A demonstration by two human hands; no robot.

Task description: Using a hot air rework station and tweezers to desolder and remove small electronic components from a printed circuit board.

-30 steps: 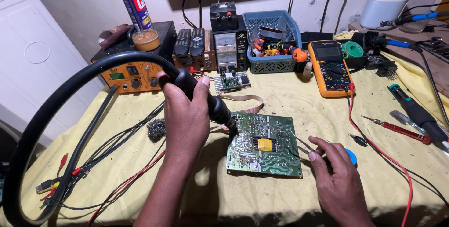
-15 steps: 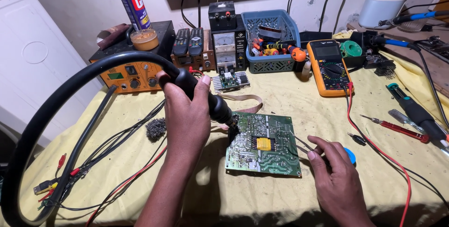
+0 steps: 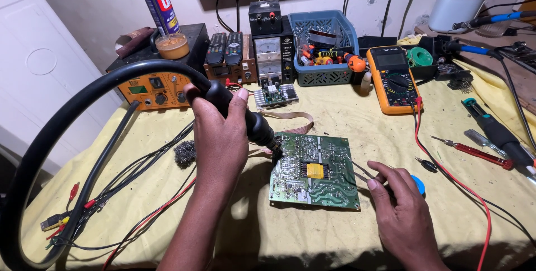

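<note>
From the head camera, we are looking down at our left hand (image 3: pixel 220 137), which is wrapping its grip firmly around the black handle of a hot-air rework wand (image 3: pixel 245 117). The wand's thick black hose (image 3: pixel 67 120) is looping out to the left and back toward the orange rework station (image 3: pixel 151 89). The nozzle is pointing down at the left edge of the green circuit board (image 3: pixel 315 170), which is lying flat on the yellow cloth over the counter (image 3: pixel 346 109), a yellow transformer (image 3: pixel 314 170) sitting near its middle.

Our right hand (image 3: pixel 399 209) is resting on the cloth just beside the board's right edge, its grip pinching what we are taking to be slim metal tweezers (image 3: pixel 360 171), though they are thin and hard to make out. Their tip is reaching in over the board. A blue round object (image 3: pixel 417 184) is peeking out behind that hand.

We are judging the risks this way. The nozzle is sitting very close to the board, so lingering heat could be scorching the laminate or loosening neighbouring parts. The cloth underneath could be singeing if the nozzle is drifting off the edge. The heavy hose is pulling sideways and could be dragging the aim. Loose wires (image 3: pixel 134 187) are trailing near the left forearm, and the red test lead (image 3: pixel 446 165) from the yellow multimeter (image 3: pixel 393 78) is running close to the right hand, so either could be snagging.
</note>
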